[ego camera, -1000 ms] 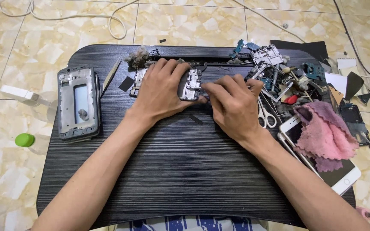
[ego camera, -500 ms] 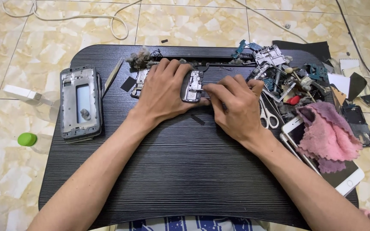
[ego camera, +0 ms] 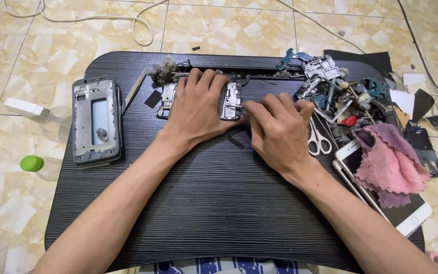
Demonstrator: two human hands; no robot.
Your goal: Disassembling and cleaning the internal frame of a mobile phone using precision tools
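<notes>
Now, frame: the metal phone frame (ego camera: 230, 101) lay under my hands, far side of the surface (ego camera: 219, 203).
Axis: long side pointing away from me.
Left hand (ego camera: 196, 109): flat, pinning it.
Right hand (ego camera: 275, 129): fingertips pinched together at its right edge.

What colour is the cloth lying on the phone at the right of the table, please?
The cloth is pink, seen in the head view, draped over a white phone.

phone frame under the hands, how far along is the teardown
Done: a stripped phone frame lies at the left, loose parts are piled at the right. In hand: the left hand pins a metal frame flat while the right hand works at its edge. Left: a white phone under the pink cloth looks intact.
</notes>
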